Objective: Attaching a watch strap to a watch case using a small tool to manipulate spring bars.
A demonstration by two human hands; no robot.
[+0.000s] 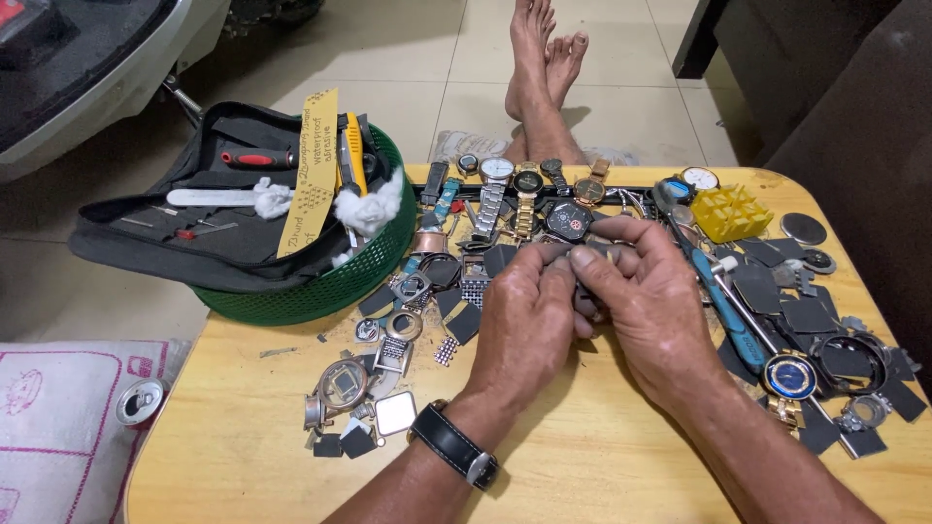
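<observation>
My left hand [524,315] and my right hand [646,296] meet over the middle of a yellow wooden table [592,456]. Together their fingertips pinch a small dark grey piece [575,255], mostly hidden by the fingers. A black watch is strapped on my left wrist [454,446]. Just beyond the hands lies a row of wristwatches [529,189] in silver, gold and black. Loose watch cases, bezels and dark square pieces [388,349] are scattered left of the hands.
A green basket [325,291] holding a black tool pouch, cotton and sandpaper sits at the table's left. To the right lie a yellow ridged block [730,212], a blue tool [738,325], a blue-dial watch [788,376] and dark squares. Bare feet [539,68] rest on the tiled floor beyond.
</observation>
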